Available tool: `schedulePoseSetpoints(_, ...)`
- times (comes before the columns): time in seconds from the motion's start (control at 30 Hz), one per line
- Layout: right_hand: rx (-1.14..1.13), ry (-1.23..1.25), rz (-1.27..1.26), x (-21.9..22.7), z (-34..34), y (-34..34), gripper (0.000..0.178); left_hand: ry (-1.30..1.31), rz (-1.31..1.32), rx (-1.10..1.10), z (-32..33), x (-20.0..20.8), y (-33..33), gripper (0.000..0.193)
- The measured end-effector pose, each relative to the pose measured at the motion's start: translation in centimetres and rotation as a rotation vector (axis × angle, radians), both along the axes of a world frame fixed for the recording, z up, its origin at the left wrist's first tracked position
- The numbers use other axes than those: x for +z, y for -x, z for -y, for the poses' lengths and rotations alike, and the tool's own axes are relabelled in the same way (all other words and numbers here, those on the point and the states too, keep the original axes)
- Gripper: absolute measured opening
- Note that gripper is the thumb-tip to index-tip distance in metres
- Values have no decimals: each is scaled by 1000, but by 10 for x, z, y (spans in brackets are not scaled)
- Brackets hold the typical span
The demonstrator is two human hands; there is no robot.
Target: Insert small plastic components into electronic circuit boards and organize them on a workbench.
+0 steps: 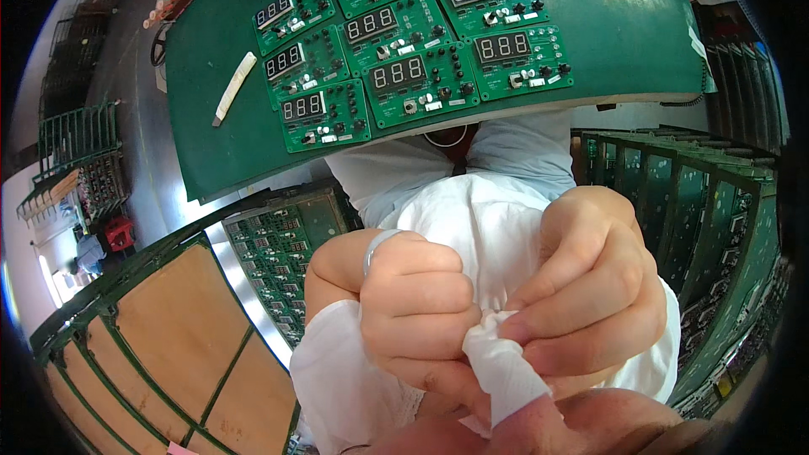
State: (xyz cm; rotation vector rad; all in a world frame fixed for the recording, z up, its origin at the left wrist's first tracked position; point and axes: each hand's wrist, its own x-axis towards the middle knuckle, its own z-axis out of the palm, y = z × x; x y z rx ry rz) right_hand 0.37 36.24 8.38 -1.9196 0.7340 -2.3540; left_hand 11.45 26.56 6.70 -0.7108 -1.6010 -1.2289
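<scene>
Close up in front of my body, a crumpled strip of white, tissue-like material (pixel 506 371) sits between my two hands. My left hand (pixel 417 299) is curled into a fist against its left side, with a pale band round the wrist. From the right, my right hand (pixel 594 286) pinches the top of the strip between thumb and fingers. The fingertips of both hands come together there, and part of the strip is hidden behind them. Whether it is paper or thin cloth I cannot tell.
Several green circuit boards with three-digit displays (pixel 398 72) lie in rows on the green table (pixel 624 0). A white strip with a dark end (pixel 235 88) lies left of them. Racks of boards (pixel 708 227) stand at my right, with more boards (pixel 270 261) and brown panels (pixel 181 329) at my left.
</scene>
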Motion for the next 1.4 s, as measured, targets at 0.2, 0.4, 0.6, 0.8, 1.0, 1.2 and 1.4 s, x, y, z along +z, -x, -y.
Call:
schedulePoseSetpoints(0.2,-126,-3,-50,0,3,1,14,28,-7,145,8,6,10,19)
schedulePoseSetpoints(0.4,-205,-225,120,-19,9,18,26,-264,28,186,26,-18,25,34)
schedulePoseSetpoints(0.6,-120,-345,352,-56,17,27,24,-689,561,162,27,-28,10,57)
schedulePoseSetpoints(0.8,-136,-402,363,-55,22,29,25,-726,631,123,28,-26,14,31)
schedulePoseSetpoints(1.0,-355,-506,220,-50,28,28,25,-555,577,117,32,-37,7,20)
schedulePoseSetpoints(1.2,-555,-602,58,-38,26,23,30,-347,614,156,36,-40,12,20)
schedulePoseSetpoints(1.4,-505,-524,215,-50,28,27,38,-194,652,261,40,-56,14,18)
